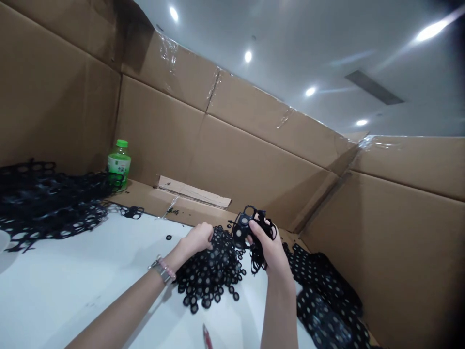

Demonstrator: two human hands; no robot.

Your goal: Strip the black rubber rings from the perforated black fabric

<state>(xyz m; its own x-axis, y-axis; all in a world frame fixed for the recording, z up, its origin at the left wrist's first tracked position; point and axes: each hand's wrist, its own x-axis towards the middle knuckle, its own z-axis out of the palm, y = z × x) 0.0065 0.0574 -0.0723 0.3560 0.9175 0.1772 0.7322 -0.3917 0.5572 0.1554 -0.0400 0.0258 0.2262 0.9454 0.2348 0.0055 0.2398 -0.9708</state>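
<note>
Black rubber web [242,228] clenched in right hand [263,245]

Web of punched rings is held up in the right hand's fist, above a white table [72,286]. Left hand [198,238] is curled on a heap of loose matte rings [209,276]; whether rings are grasped cannot be told. Dotted black sheets [327,300] lie to the right, a tangled lattice pile [47,203] to the left, against cardboard walls [225,145].

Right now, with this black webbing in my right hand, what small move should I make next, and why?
Probably lift the webbing a little higher with your right hand while your left hand pins the ring pile. The webbing hangs right beside the pile, and your left hand already sits on it.
</note>
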